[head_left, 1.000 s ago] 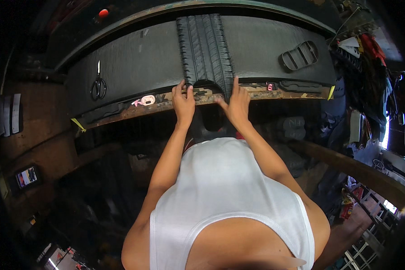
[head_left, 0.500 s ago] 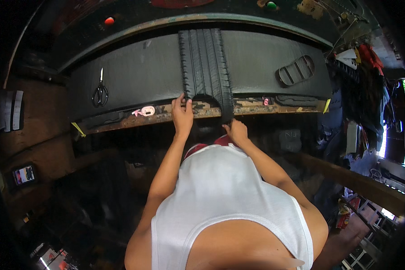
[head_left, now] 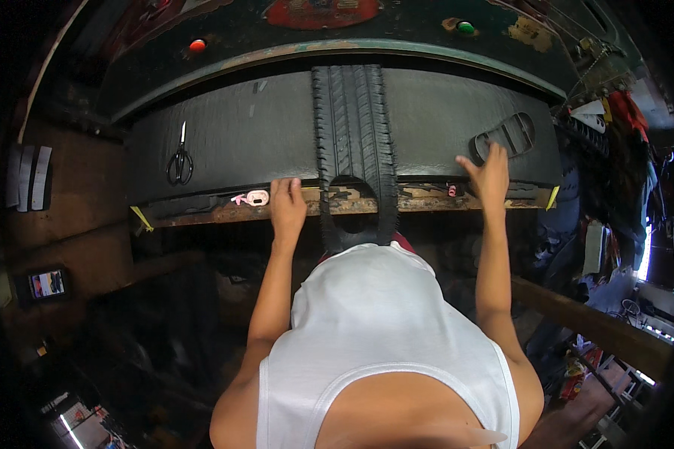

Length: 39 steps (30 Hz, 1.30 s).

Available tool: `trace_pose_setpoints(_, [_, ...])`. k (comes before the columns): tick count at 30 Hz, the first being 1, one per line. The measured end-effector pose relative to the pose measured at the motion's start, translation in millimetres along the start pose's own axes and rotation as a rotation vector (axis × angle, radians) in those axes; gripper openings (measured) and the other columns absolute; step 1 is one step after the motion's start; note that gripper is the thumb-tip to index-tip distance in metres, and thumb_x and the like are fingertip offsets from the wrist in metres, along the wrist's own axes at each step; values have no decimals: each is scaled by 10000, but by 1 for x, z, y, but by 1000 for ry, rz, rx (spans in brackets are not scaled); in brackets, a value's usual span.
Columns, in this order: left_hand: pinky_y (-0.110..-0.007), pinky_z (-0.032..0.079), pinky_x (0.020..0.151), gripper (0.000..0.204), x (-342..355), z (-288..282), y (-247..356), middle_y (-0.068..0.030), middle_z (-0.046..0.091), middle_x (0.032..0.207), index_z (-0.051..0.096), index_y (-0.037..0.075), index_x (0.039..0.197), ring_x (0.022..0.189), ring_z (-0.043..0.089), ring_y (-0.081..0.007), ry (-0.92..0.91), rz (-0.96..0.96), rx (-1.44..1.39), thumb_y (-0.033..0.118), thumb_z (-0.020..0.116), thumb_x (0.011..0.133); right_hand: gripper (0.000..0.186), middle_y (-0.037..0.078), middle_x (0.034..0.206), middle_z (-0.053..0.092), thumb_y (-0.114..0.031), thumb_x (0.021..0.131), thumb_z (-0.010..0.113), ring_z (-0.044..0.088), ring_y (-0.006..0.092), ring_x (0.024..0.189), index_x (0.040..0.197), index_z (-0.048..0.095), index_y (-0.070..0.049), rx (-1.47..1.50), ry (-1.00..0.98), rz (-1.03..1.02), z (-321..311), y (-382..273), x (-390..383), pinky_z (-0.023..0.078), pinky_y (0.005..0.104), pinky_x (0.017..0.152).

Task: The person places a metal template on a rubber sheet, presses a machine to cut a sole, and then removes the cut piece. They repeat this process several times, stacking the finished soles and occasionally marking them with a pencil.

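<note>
Right grip point(head_left: 491, 179) — thumb and fingers spread | sole-shaped frame point(head_left: 510, 138) at fingertips — contact unclear

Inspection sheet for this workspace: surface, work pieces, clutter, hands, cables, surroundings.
Surface: dark grey bench top
Work pieces: tyre tread strip, hole at near end, overhanging the front edge; sole-shaped frame at right
Clutter: scissors at left; pale pink item on front ledge
Hands: left hand at front ledge beside strip; right hand over frame, contact unclear
Cables: wire-like loops far right, too small to tell
Surroundings: red fitting and green fitting beyond bench; lit screen at left
</note>
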<state>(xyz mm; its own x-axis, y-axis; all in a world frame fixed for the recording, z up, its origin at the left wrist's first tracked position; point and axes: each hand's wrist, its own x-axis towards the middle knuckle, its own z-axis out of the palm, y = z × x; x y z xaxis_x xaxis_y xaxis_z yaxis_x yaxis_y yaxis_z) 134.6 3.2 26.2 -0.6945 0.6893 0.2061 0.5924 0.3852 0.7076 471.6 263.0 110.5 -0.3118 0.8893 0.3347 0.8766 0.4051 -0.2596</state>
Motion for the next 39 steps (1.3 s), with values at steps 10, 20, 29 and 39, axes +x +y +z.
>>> trace_pose_setpoints(10, [-502,429,883,170,-33,11,-26,-201,564,988,613,7,957,987,550,-402,-122,208,264,177,614,938,873,274,1129,638,-533,689,866,610,419,1119,1286,580,38,-276,-261,-18,49,45,40,499,498,941])
trace_pose_setpoints(20, [-504,419,889,195,-27,3,-22,-193,570,996,634,6,970,1017,552,-395,-216,152,232,198,618,939,979,352,1360,565,-457,704,865,567,406,1300,1405,486,111,36,-423,259,42,52,75,454,425,1079])
trace_pose_setpoints(29, [-507,415,911,211,-7,-13,-16,-194,576,1016,638,14,964,1054,553,-387,-453,41,195,224,613,951,606,223,1078,673,-246,653,869,657,397,1016,1134,644,46,515,-446,-353,-6,-98,13,524,435,904])
trace_pose_setpoints(39, [-325,484,610,272,78,-1,30,-83,634,770,646,-33,1000,660,593,-131,-366,-210,-378,233,595,1024,680,207,1173,628,-276,638,867,583,385,1134,1208,632,12,440,-639,-596,64,-186,26,460,445,1012])
